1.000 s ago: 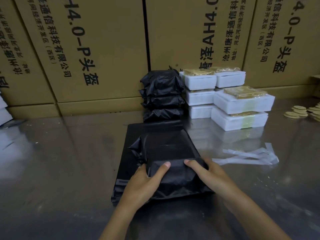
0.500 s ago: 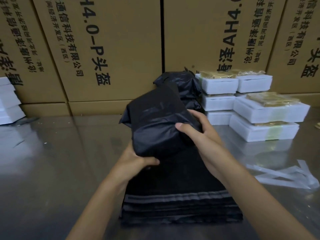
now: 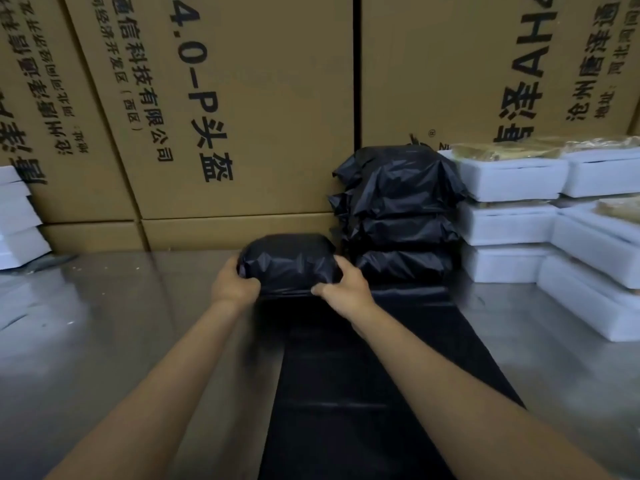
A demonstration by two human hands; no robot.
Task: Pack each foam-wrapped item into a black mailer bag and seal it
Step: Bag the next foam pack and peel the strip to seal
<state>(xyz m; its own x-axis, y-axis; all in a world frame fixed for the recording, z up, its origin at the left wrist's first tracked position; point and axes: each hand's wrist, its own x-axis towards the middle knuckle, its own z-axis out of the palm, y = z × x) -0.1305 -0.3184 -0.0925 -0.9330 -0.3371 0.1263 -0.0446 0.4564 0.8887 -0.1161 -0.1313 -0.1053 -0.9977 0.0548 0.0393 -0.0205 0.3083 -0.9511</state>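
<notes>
**Obs 1:** Both hands clamped on one packed parcel [image 3: 287, 263]. Left hand [image 3: 233, 284] curls round its left end, right hand [image 3: 344, 287] round its right end, thumb along the lower front edge. Parcel held out at the far end of the flat mailer stack [image 3: 381, 375], just left of the pile of finished parcels [image 3: 398, 216] against the cardboard cartons [image 3: 242, 116].

**Obs 2:** Resting on the metal table [image 3: 104, 323] or in the air?

**Obs 1:** Cannot tell; its underside is hidden behind the hands. Looks low, close to the surface.

**Obs 2:** Handling?

**Obs 1:** Likely light: a foam shell inside thin film. Block keeps a boxy shape, so stiff at the core, though the film wrinkles loosely over it (slick plastic, probably slides under a pinch). Best taken by the two short ends, palms pressing inward, as now. Gripping loose film alone would risk tearing or a slip. Foam could dent or crack under a hard squeeze.

**Obs 2:** Work remaining?

**Obs 1:** Plenty. Unpacked white foam boxes [image 3: 502, 181] stacked at right, several with yellowish contents showing on top. More white foam [image 3: 17, 216] at far left edge. This parcel appears sealed and, in my judgement, is headed for the pile or a new one beside it.
</notes>
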